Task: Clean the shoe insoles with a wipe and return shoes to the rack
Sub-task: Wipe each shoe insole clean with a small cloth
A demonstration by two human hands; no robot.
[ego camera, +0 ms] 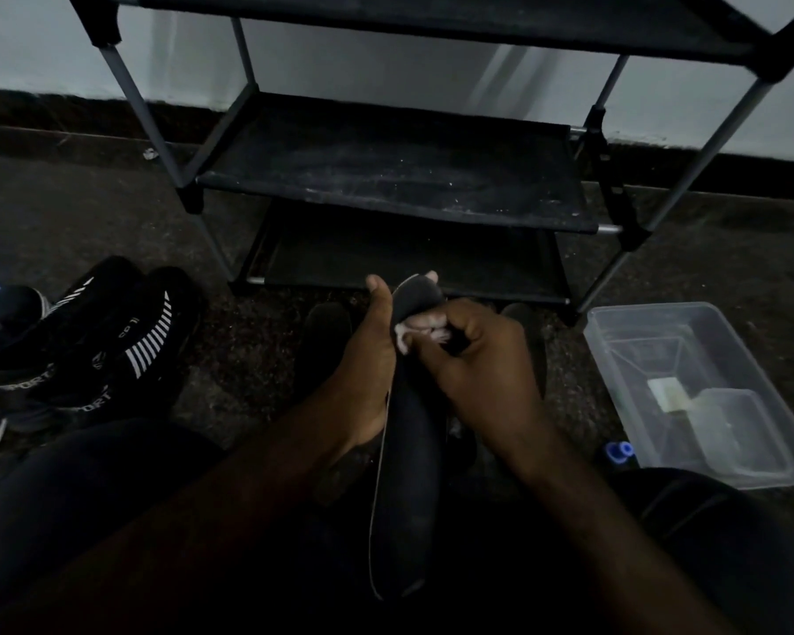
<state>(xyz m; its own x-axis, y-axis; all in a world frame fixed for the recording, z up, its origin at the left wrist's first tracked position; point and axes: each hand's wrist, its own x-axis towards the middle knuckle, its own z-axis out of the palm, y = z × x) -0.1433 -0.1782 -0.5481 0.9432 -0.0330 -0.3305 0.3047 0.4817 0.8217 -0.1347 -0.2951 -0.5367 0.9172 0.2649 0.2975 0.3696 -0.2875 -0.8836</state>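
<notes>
A long black insole (409,460) stands on end in front of me, its toe end up. My left hand (370,359) grips it from the left, thumb up along its edge and fingertips showing behind the toe. My right hand (475,359) is curled round a crumpled white wipe (406,334) and presses it against the insole's upper part. Two dark shoes (324,341) lie on the floor behind my hands, mostly hidden. The black shoe rack (395,176) stands just beyond, its shelves bare.
Black sport shoes with white stripes (111,341) lie on the floor at the left. A clear plastic box (702,391) sits at the right, with a blue cap (619,451) beside it. My dark-clothed legs fill the bottom of the view.
</notes>
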